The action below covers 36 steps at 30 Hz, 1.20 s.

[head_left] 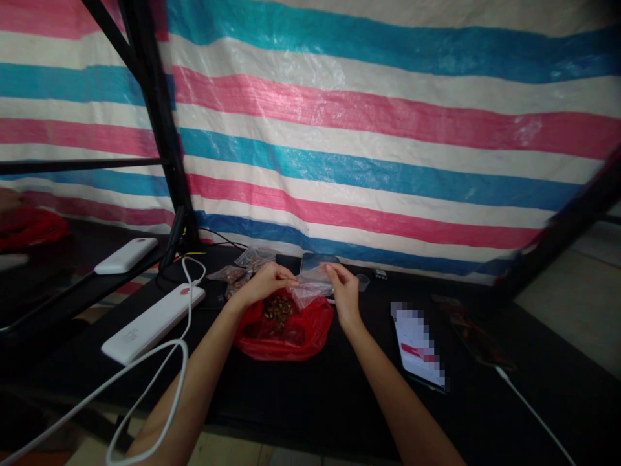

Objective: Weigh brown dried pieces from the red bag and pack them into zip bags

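The left hand (266,281) has its thumb and fingertips pinched together on the near-left edge of a clear plastic bag (308,294). The bag spans sideways between the two hands, its near part hanging over the far right side of a red plastic bag; its see-through film makes its long axis hard to tell. The right hand (346,289) pinches the opposite edge, slightly farther from the person. The small brass-brown pieces (277,311) in the red bag lie below the grips and toward the person, nearer the left hand than the right.

Among the containers, leftmost are small clear packets (233,277) with brownish contents, bunched just beyond the left wrist; what fills them is too small to tell. Next, the red plastic bag (286,352) sits on the black table (291,401), its mouth open upward, with the pieces heaped toward its left. Whether the clear bag holds anything cannot be told. Rightmost, a small clear cup or lid (363,282) stands just beside the right hand.
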Tool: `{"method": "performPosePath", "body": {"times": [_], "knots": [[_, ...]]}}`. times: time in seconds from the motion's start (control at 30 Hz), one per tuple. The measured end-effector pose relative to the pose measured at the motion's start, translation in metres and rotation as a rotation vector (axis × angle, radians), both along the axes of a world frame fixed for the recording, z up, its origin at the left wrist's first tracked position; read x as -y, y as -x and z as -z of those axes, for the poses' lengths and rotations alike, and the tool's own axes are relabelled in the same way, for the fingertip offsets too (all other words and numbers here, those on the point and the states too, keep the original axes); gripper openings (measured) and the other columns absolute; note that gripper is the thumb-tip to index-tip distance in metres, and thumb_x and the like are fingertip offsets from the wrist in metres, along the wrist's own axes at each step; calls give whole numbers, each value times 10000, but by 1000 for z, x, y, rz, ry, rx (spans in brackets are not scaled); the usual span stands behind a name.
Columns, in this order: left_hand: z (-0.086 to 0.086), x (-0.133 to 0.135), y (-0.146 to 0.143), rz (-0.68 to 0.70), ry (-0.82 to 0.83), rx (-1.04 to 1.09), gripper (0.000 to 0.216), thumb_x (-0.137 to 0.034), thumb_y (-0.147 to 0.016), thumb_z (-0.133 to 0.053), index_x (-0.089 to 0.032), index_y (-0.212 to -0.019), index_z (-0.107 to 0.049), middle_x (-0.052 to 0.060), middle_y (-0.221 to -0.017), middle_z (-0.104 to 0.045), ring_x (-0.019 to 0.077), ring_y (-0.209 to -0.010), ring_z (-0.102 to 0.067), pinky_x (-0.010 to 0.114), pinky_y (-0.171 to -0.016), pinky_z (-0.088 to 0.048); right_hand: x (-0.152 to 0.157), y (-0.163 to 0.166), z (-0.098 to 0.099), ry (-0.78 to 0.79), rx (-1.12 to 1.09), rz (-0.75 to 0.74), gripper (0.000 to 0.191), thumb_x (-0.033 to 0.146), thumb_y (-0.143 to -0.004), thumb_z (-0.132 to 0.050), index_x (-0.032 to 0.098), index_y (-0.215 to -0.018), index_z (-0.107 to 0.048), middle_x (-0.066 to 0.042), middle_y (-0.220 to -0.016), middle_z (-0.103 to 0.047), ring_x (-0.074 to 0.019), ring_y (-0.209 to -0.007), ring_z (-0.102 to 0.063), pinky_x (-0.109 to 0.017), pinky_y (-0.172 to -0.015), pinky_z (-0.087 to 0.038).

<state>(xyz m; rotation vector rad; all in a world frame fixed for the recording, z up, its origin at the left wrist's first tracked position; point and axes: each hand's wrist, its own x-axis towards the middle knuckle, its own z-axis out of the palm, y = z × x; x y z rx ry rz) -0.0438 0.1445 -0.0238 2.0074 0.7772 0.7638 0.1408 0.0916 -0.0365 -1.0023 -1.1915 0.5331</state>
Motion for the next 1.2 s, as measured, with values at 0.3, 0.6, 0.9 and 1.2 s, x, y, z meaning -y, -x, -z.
{"method": "performPosePath", "body": {"times": [0.3,0.6,0.9,1.2], "knots": [[1,-7,-3,-211,39,342,332,-368,-665,-653,-92,-850,-663,64,-704,-685,161,-625,-612,238,-592,-458,-13,4,18,146,173,-90,280,367,-679,-611,178,-875,-677,-55,-829,-698,-197,-735,-626,-328,-708,-481],[10,-8,-14,-210,-6,343,233,-330,-677,-642,-104,-707,-593,28,-618,-649,123,-555,-586,204,-545,-420,-2,4,9,215,420,15,206,362,-660,-649,207,-779,-715,-32,-736,-708,-192,-655,-632,-307,-677,-479],[9,-8,-11,-251,-157,124,232,-351,-710,-600,-126,-702,-656,49,-665,-684,160,-610,-612,226,-587,-434,-3,-6,7,254,466,171,153,364,-682,-619,256,-737,-712,-7,-734,-710,-187,-666,-641,-275,-628,-466],[9,-6,-10,-248,-324,-101,209,-295,-779,-506,-178,-723,-670,6,-674,-681,147,-650,-596,217,-648,-395,-5,-13,12,241,684,250,132,341,-727,-577,287,-725,-698,11,-679,-700,-182,-659,-638,-243,-532,-396]]}}
